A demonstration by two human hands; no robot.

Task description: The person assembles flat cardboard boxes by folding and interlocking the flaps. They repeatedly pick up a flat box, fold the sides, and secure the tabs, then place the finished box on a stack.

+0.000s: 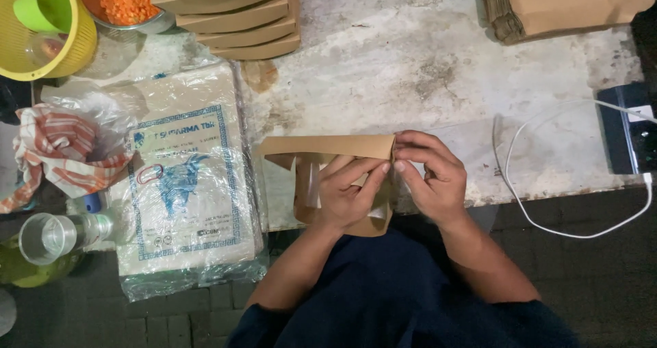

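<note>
A brown paper box (321,148), half folded, is held over the near edge of the worn white table (410,67). My left hand (345,194) grips its middle from below, fingers pressed on a flap. At the box's right corner my right hand (431,177) pinches the paper. Part of the box is hidden under both hands.
A plastic-wrapped pack of white paper (185,184) lies at the left. Folded brown boxes (239,19) are stacked at the back, flat cardboard (568,2) at the far right. A yellow basket (41,26), a checked cloth (61,153), a glass (48,238) and a phone (626,129) on a white cable (547,221) surround me.
</note>
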